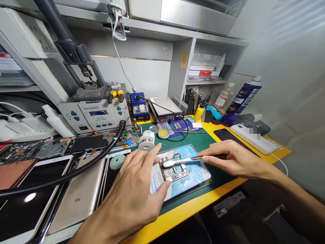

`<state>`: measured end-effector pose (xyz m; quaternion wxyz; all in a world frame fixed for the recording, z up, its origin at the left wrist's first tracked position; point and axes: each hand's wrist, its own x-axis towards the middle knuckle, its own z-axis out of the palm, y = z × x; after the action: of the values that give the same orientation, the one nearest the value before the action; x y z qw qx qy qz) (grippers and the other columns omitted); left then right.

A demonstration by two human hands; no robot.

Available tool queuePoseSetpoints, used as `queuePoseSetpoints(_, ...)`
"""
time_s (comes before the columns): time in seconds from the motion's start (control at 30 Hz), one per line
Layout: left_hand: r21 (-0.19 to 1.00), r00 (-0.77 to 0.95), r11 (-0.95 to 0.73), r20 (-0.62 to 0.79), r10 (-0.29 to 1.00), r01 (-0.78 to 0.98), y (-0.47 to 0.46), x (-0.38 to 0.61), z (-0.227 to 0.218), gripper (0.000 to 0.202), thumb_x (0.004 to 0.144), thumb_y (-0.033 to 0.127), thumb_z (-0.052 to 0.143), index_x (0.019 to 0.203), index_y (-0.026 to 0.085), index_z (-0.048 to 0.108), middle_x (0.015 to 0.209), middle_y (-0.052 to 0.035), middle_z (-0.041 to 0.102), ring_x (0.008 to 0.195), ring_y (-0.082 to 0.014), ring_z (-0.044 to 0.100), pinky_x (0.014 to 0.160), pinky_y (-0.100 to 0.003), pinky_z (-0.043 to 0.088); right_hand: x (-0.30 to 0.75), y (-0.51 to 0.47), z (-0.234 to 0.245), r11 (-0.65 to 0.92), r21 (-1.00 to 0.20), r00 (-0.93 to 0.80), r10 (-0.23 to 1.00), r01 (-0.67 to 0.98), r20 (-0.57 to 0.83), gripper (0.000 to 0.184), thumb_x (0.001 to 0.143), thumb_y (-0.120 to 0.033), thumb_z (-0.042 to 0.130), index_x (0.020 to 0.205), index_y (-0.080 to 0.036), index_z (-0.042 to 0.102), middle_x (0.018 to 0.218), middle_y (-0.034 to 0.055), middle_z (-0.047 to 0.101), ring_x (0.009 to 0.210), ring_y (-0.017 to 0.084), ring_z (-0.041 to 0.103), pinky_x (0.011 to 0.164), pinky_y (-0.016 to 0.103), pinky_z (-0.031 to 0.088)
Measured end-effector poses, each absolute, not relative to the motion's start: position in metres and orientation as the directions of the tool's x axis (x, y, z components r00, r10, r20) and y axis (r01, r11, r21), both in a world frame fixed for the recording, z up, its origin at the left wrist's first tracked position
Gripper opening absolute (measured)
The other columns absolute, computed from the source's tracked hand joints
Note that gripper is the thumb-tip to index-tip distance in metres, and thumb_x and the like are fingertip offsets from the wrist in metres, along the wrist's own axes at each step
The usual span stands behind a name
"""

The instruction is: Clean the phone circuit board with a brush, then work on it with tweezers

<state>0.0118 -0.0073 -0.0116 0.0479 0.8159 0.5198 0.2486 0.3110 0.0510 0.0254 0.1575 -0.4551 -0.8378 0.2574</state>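
Note:
A phone circuit board point(175, 169) lies on a light-blue pad point(193, 174) on the green mat point(203, 140). My left hand point(134, 189) rests on the pad's left side, its fingers spread flat beside the board and its thumb on the pad's near edge. My right hand point(228, 157) pinches the handle of a brush point(177, 162) whose white head lies on the board.
Several phones point(78, 198) lie at the left under a black hose point(76, 171). A rework station point(96, 115), a solder spool point(146, 140), a flux tin point(164, 133) and a hot plate point(166, 108) stand behind. A spray can point(245, 95), a bottle point(223, 96) and a white power strip point(256, 139) sit at the right.

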Motion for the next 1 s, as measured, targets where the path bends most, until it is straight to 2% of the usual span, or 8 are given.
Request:
queuePoseSetpoints(0.1, 0.338, 0.333, -0.447, 0.346, 0.877, 0.828, -0.007, 0.012, -0.012, 0.073, 0.087, 0.041, 0.06, 0.15, 0.021, 0.028, 0.121, -0.0086, 0.061, 0.118, -0.0302, 0.05, 0.106, -0.053, 0.039, 0.308, 0.053, 0.024, 0.49, -0.585, -0.588, 0.808, 0.646, 0.028, 0.032, 0.092, -0.045, 0.062, 0.11, -0.025, 0.08, 0.102, 0.0072, 0.079, 0.085, 0.022, 0.072, 0.062, 0.023, 0.054)
queuePoseSetpoints(0.3, 0.345, 0.343, -0.457, 0.344, 0.874, 0.82, -0.006, 0.011, -0.01, 0.073, 0.087, 0.04, 0.061, 0.149, 0.022, 0.028, 0.122, -0.0079, 0.061, 0.12, -0.0296, 0.05, 0.107, -0.052, 0.037, 0.322, 0.057, 0.029, 0.393, -0.56, -0.492, 0.87, 0.729, -0.028, 0.032, 0.09, -0.048, 0.064, 0.107, -0.027, 0.081, 0.104, 0.0076, 0.079, 0.088, 0.024, 0.072, 0.063, 0.025, 0.055)
queuePoseSetpoints(0.47, 0.349, 0.331, -0.442, 0.335, 0.882, 0.826, -0.007, 0.011, -0.01, 0.072, 0.088, 0.041, 0.059, 0.15, 0.022, 0.027, 0.122, -0.0086, 0.06, 0.119, -0.0303, 0.05, 0.106, -0.054, 0.038, 0.306, 0.061, 0.025, 0.508, -0.584, -0.609, 0.792, 0.633, 0.029, 0.034, 0.093, -0.047, 0.061, 0.11, -0.025, 0.08, 0.098, 0.0071, 0.079, 0.081, 0.02, 0.07, 0.065, 0.025, 0.053)
queuePoseSetpoints(0.57, 0.35, 0.336, -0.444, 0.326, 0.883, 0.825, -0.007, 0.011, -0.01, 0.071, 0.089, 0.04, 0.059, 0.15, 0.022, 0.026, 0.122, -0.009, 0.06, 0.119, -0.0305, 0.05, 0.107, -0.055, 0.038, 0.314, 0.064, 0.027, 0.438, -0.579, -0.549, 0.835, 0.688, -0.021, 0.034, 0.091, -0.049, 0.063, 0.108, -0.025, 0.081, 0.105, 0.0072, 0.079, 0.09, 0.024, 0.072, 0.072, 0.028, 0.056)
queuePoseSetpoints(0.67, 0.345, 0.349, -0.456, 0.329, 0.877, 0.82, -0.007, 0.012, -0.01, 0.071, 0.088, 0.038, 0.059, 0.149, 0.022, 0.026, 0.122, -0.0096, 0.06, 0.12, -0.0305, 0.05, 0.109, -0.056, 0.036, 0.322, 0.065, 0.03, 0.383, -0.568, -0.487, 0.872, 0.729, -0.037, 0.034, 0.091, -0.051, 0.062, 0.106, -0.027, 0.081, 0.106, 0.0072, 0.079, 0.09, 0.028, 0.072, 0.071, 0.031, 0.058)
queuePoseSetpoints(0.87, 0.326, 0.336, -0.445, 0.34, 0.879, 0.834, -0.007, 0.012, -0.01, 0.07, 0.088, 0.037, 0.058, 0.149, 0.022, 0.027, 0.122, -0.011, 0.06, 0.119, -0.0324, 0.051, 0.102, -0.055, 0.042, 0.309, 0.064, 0.025, 0.473, -0.588, -0.553, 0.832, 0.656, 0.053, 0.035, 0.093, -0.048, 0.06, 0.113, -0.027, 0.079, 0.109, 0.0068, 0.078, 0.092, 0.025, 0.072, 0.073, 0.03, 0.057)
queuePoseSetpoints(1.0, 0.313, 0.345, -0.458, 0.353, 0.869, 0.832, -0.006, 0.012, -0.012, 0.071, 0.088, 0.037, 0.059, 0.149, 0.023, 0.025, 0.119, -0.0095, 0.061, 0.118, -0.0319, 0.052, 0.104, -0.056, 0.041, 0.32, 0.065, 0.028, 0.422, -0.557, -0.492, 0.87, 0.715, 0.028, 0.033, 0.092, -0.048, 0.062, 0.109, -0.027, 0.08, 0.11, 0.0054, 0.078, 0.094, 0.025, 0.073, 0.069, 0.027, 0.057)
